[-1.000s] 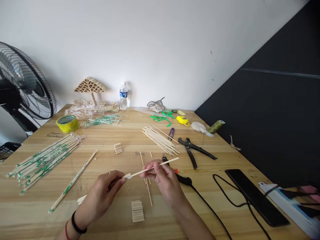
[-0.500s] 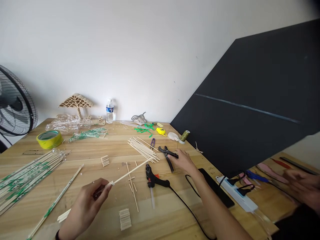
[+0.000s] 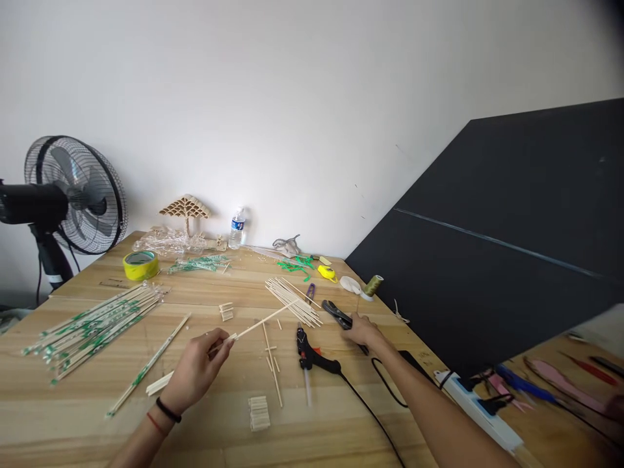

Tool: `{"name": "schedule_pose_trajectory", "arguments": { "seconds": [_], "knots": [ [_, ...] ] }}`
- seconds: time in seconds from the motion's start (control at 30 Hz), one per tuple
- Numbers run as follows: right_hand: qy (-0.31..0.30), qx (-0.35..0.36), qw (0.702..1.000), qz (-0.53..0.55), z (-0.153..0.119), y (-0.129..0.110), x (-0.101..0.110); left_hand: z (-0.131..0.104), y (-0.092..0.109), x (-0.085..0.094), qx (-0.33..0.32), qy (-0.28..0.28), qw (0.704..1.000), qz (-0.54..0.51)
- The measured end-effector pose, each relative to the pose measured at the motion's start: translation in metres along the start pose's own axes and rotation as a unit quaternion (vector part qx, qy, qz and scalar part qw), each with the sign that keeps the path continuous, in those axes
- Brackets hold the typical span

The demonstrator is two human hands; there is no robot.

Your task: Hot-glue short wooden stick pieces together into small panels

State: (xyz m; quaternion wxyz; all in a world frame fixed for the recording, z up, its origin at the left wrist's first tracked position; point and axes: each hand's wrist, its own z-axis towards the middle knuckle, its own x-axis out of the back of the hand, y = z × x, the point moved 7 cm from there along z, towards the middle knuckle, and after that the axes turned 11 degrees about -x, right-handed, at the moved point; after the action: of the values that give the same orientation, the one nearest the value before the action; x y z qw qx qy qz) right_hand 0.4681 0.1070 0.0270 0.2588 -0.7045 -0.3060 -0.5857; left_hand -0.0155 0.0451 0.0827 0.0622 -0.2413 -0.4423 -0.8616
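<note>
My left hand [image 3: 202, 364] pinches a thin wooden stick [image 3: 266, 320] with a short piece at its near end; the stick's far end reaches over a bundle of bare sticks [image 3: 292, 302]. My right hand [image 3: 361, 329] is on the black-handled pliers [image 3: 338, 315], fingers round the handles, which lie close together. Between my hands, a black glue gun [image 3: 312, 357] rests on the table with a clear glue stick in it. Short cut sticks lie in small groups, one [image 3: 259, 413] near the front and one [image 3: 226, 311] farther back. Longer loose sticks [image 3: 273, 370] lie beside the glue gun.
Wrapped sticks [image 3: 102, 325], yellow tape [image 3: 141, 265] and a fan [image 3: 75, 195] are at left. A stick-built tree [image 3: 186, 209] and bottle [image 3: 237, 227] stand at back. A tape measure [image 3: 327, 273], thread spool [image 3: 373, 286] and power strip [image 3: 478, 409] are towards the right.
The view has swung left, showing more of the fan. The pliers' handles have come together under my right hand. My left hand still holds the stick. The other person's hands have left view.
</note>
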Motion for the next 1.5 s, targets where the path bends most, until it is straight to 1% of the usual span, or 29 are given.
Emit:
{"name": "schedule_pose_trajectory", "arguments": {
  "seconds": [0.1, 0.2, 0.3, 0.4, 0.47, 0.53, 0.57, 0.63, 0.7, 0.77, 0.83, 0.9, 1.0, 1.27, 1.5],
  "knots": [
    [0.013, -0.014, 1.0, 0.011, 0.001, 0.008, 0.003, -0.001, 0.0, 0.003, -0.003, 0.011, 1.0, -0.004],
    [0.047, -0.002, 0.998, 0.045, -0.006, 0.017, 0.014, 0.0, 0.003, 0.01, -0.006, 0.032, 0.999, -0.008],
    [0.106, 0.055, 0.988, 0.1, -0.02, 0.02, 0.035, 0.0, 0.009, 0.018, -0.009, 0.059, 0.998, -0.013],
    [0.171, 0.126, 0.966, 0.148, -0.041, 0.01, 0.061, -0.001, 0.016, 0.025, -0.006, 0.084, 0.996, -0.018],
    [0.205, 0.196, 0.942, 0.178, -0.067, -0.007, 0.075, -0.003, 0.02, 0.027, -0.003, 0.098, 0.995, -0.023],
    [0.217, 0.288, 0.91, 0.206, -0.105, -0.029, 0.081, -0.006, 0.025, 0.026, -0.002, 0.108, 0.994, -0.028],
    [0.213, 0.335, 0.892, 0.217, -0.127, -0.041, 0.081, -0.007, 0.027, 0.025, -0.002, 0.11, 0.993, -0.031],
    [0.197, 0.416, 0.856, 0.234, -0.175, -0.065, 0.074, -0.01, 0.032, 0.022, -0.005, 0.111, 0.993, -0.035],
    [0.182, 0.472, 0.826, 0.249, -0.218, -0.087, 0.065, -0.012, 0.038, 0.017, -0.011, 0.108, 0.993, -0.038],
    [0.171, 0.503, 0.805, 0.264, -0.251, -0.108, 0.055, -0.013, 0.042, 0.012, -0.019, 0.102, 0.994, -0.041],
    [0.167, 0.519, 0.792, 0.275, -0.272, -0.125, 0.048, -0.014, 0.046, 0.008, -0.026, 0.095, 0.994, -0.045],
    [0.163, 0.527, 0.785, 0.282, -0.282, -0.138, 0.044, -0.015, 0.047, 0.005, -0.029, 0.09, 0.994, -0.046],
    [0.16, 0.532, 0.78, 0.287, -0.286, -0.147, 0.042, -0.016, 0.045, 0.003, -0.031, 0.085, 0.995, -0.045],
    [0.173, 0.538, 0.78, 0.267, -0.286, -0.148, 0.048, -0.019, 0.039, -0.002, -0.04, 0.075, 0.996, -0.036],
    [0.19, 0.543, 0.78, 0.246, -0.292, -0.151, 0.045, -0.02, 0.041, -0.004, -0.052, 0.078, 0.996, -0.013]
  ]
}}
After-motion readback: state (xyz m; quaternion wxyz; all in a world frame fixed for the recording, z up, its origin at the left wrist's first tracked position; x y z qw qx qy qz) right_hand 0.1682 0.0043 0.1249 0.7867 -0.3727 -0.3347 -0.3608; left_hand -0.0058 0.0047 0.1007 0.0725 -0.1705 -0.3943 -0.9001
